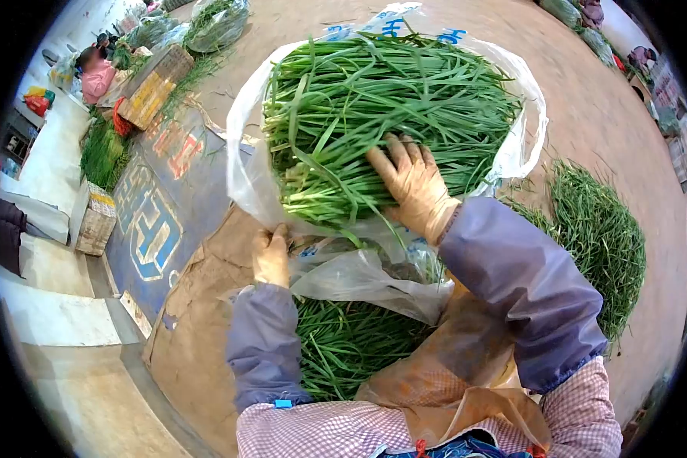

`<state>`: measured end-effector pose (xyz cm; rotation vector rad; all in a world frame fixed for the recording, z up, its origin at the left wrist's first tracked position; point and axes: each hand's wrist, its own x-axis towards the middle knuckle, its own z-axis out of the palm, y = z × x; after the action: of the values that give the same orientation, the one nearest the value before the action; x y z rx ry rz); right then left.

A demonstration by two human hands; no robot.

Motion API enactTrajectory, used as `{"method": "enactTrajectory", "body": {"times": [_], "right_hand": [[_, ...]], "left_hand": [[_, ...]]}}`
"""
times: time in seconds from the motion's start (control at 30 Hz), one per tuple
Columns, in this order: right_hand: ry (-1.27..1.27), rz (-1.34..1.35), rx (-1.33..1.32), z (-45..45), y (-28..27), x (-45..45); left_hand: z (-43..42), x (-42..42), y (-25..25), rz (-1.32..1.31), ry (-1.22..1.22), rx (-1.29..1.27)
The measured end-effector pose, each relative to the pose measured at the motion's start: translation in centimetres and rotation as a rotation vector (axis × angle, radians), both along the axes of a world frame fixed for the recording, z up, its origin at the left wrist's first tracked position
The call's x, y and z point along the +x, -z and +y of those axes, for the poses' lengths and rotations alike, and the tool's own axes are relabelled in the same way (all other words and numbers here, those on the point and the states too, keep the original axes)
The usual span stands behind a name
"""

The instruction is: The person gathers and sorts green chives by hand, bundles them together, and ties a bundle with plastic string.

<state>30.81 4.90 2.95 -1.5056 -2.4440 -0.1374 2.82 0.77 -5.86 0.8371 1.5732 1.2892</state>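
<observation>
A large clear plastic bag (pixel 246 172) with blue print stands wide at the mouth, filled with long green garlic chives (pixel 404 91). My right hand (pixel 417 185), in a tan glove with bare fingertips, lies on top of the chives with its fingers stretched out. At the bag's near left edge, the fingers of my left hand (pixel 271 256) are closed on the plastic. Its glove looks the same. Below the bag, nearer my body, is another heap of chives (pixel 351 343), partly covered by a loose fold of plastic.
A loose pile of greens (pixel 599 244) lies on the floor at the right. On the left are a printed blue sheet (pixel 156 221), brown sacking (pixel 198 320) and a taped foam box (pixel 156 84). A person in pink (pixel 97 76) sits at the far left among more greens.
</observation>
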Motion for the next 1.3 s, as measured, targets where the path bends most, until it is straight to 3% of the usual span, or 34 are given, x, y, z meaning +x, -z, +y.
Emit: {"method": "enactTrajectory", "body": {"times": [0.07,0.13,0.2,0.23,0.27,0.33,0.4,0.5,0.53,0.57,0.63,0.7,0.73,0.8,0.83,0.9,0.93,1.0,1.03,1.07,1.1,1.13,1.17,1.27,1.3], "right_hand": [[0.057,0.037,0.006,0.6,0.7,-0.4],[-0.043,0.162,-0.109,0.2,0.4,0.6],[-0.143,0.319,-0.01,0.5,1.2,1.8],[-0.151,0.428,-0.056,1.0,1.1,2.2],[-0.19,0.74,-0.245,0.8,0.9,3.0],[-0.14,1.105,-0.295,1.1,0.8,3.2],[0.107,1.29,-0.315,1.1,-0.2,4.3],[0.095,1.384,-0.354,0.7,-2.2,5.9],[0.107,1.388,-0.355,0.3,-2.2,6.5],[-0.031,1.592,-0.472,0.1,-1.3,7.2],[-0.116,1.514,-0.512,-1.3,-0.7,6.9],[-0.166,1.472,-0.56,-2.4,-0.2,6.3],[-0.175,1.468,-0.589,-2.4,0.4,6.0],[-0.209,1.244,-0.483,-3.4,0.3,5.7],[-0.166,1.029,-0.455,-2.7,0.8,5.4],[0.016,0.168,-0.204,-3.7,-0.8,6.2],[0.093,0.07,-0.013,-4.8,-1.0,6.0],[0.272,-0.154,-0.15,-6.8,-3.6,6.2],[0.335,-0.214,-0.561,-7.4,-7.1,6.7],[0.281,-0.265,-0.63,-8.4,-7.8,8.5],[0.321,-0.171,-0.709,-9.5,-9.2,9.6],[0.173,-0.167,-0.518,-11.0,-9.5,11.8],[0.115,-0.019,-0.624,-11.7,-11.3,12.9],[-0.154,0.624,-0.929,-12.4,-15.0,15.4],[-0.196,0.873,-0.717,-12.7,-14.1,15.4]], "left_hand": [[0.6,-0.1,1.6,0.056,-0.042,-0.008],[0.9,0.1,2.4,-0.017,-0.078,-0.007],[0.8,0.1,2.7,-0.062,-0.053,0.043],[0.9,0.1,2.3,-0.027,-0.063,0.006],[0.8,0.2,1.8,0.009,-0.07,-0.029],[0.0,0.4,0.6,0.133,-0.069,0.0],[-0.8,1.0,-1.0,0.25,-0.062,0.036],[-4.1,3.3,-4.3,0.631,-0.268,0.558],[-5.7,3.7,-5.1,0.67,-0.186,0.612],[-6.8,4.3,-6.0,0.708,-0.103,0.664],[-7.8,7.5,-9.2,0.752,0.238,0.664],[-5.4,12.7,-8.8,0.383,0.218,0.782],[-4.7,14.4,-10.3,0.304,0.214,0.672],[-1.6,15.8,-9.0,-0.102,0.541,0.683],[-0.7,16.6,-8.3,-0.286,0.637,0.666],[-0.7,18.2,-8.0,-0.492,0.544,0.678],[-0.5,19.2,-8.1,-0.586,0.465,0.735],[-0.8,19.2,-8.7,-0.638,0.512,0.678],[-0.3,19.2,-7.6,-0.597,0.491,0.712],[-0.3,19.0,-7.7,-0.58,0.506,0.694],[-0.3,18.8,-7.7,-0.564,0.52,0.677],[-0.3,18.6,-7.7,-0.549,0.532,0.661],[-0.3,18.6,-7.9,-0.543,0.53,0.678],[-0.7,19.0,-8.8,-0.556,0.524,0.672],[-0.5,19.3,-8.6,-0.551,0.514,0.722]]}}
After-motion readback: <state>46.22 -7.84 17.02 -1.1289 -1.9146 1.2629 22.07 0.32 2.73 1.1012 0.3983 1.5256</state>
